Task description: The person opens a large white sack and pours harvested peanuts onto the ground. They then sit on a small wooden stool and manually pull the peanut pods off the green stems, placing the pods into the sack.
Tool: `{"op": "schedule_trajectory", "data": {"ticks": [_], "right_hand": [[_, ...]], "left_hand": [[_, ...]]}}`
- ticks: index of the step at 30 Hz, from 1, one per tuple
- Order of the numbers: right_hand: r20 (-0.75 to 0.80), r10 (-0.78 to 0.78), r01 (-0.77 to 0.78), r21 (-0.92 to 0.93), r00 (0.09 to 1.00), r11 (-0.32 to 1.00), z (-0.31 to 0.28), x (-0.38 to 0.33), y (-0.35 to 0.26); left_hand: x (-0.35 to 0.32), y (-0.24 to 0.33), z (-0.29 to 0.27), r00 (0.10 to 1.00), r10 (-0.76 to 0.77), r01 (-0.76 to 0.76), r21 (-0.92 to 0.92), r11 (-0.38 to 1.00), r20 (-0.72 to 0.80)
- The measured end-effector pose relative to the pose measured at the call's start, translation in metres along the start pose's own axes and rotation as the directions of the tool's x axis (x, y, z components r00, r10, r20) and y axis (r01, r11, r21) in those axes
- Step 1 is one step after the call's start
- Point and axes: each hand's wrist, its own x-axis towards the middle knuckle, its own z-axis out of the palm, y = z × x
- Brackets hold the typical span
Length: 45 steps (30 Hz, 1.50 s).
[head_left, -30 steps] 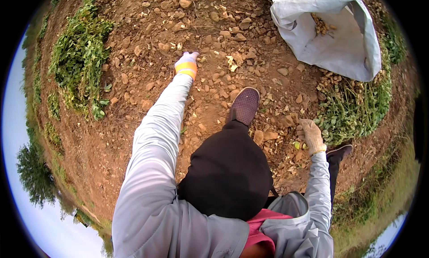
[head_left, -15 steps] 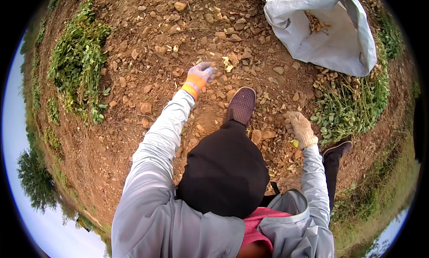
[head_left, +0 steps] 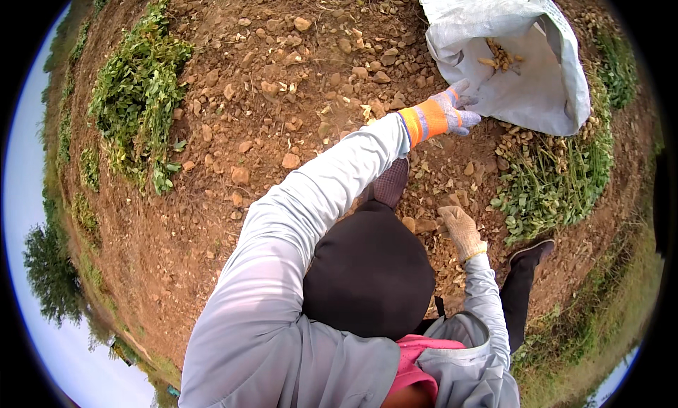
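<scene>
My left hand (head_left: 452,110), in a grey glove with an orange cuff, reaches far out to the lower rim of a white woven sack (head_left: 544,90). Its fingers are spread against the sack's edge and nothing shows in them. Pale pods (head_left: 500,55) lie inside the sack's mouth. My right hand (head_left: 460,228), in a tan glove, rests palm down on the stony soil beside my knee. Its fingers are bent over the ground and what lies under them is hidden. A heap of uprooted green plants (head_left: 558,185) with pods lies just right of that hand.
Red-brown soil (head_left: 282,76) strewn with stones and clods fills the middle. A long row of pulled green plants (head_left: 134,97) runs along the left. My dark shoes (head_left: 390,183) (head_left: 530,252) stand on the soil. Grass borders the plot at the lower right.
My left hand has swung from the ground in front of me up and to the right, reaching the sack. My right hand has stayed on the soil, shifting slightly.
</scene>
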Motion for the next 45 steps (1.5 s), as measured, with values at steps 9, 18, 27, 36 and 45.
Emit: {"op": "schedule_trajectory", "data": {"ticks": [9, 18, 27, 36, 45], "right_hand": [[-0.032, 0.010, -0.011, -0.040, 0.999, 0.999, 0.008, -0.015, 0.057], [-0.018, 0.081, -0.083, -0.250, 0.997, 0.965, 0.051, -0.060, 0.065], [-0.002, -0.124, 0.115, -0.347, 0.992, 0.931, 0.038, -0.087, 0.102], [-0.024, -0.262, 0.226, -0.434, 0.965, 0.872, 0.030, -0.046, 0.126], [-0.015, -0.268, 0.252, -0.295, 0.963, 0.922, 0.022, -0.045, 0.124]], "left_hand": [[-0.148, -0.048, -0.064, 0.890, -0.378, 0.382, -0.035, 0.924, -0.257], [-0.276, -0.109, -0.129, 0.788, -0.316, 0.366, -0.011, 0.931, -0.529], [-0.220, 0.064, -0.054, 0.838, -0.046, 0.209, 0.241, 0.948, -0.544], [-0.220, 0.193, 0.052, 0.988, -0.012, 0.109, 0.639, 0.762, -0.155], [-0.131, 0.103, 0.175, 0.972, -0.227, -0.050, 0.995, 0.086, 0.068]]}}
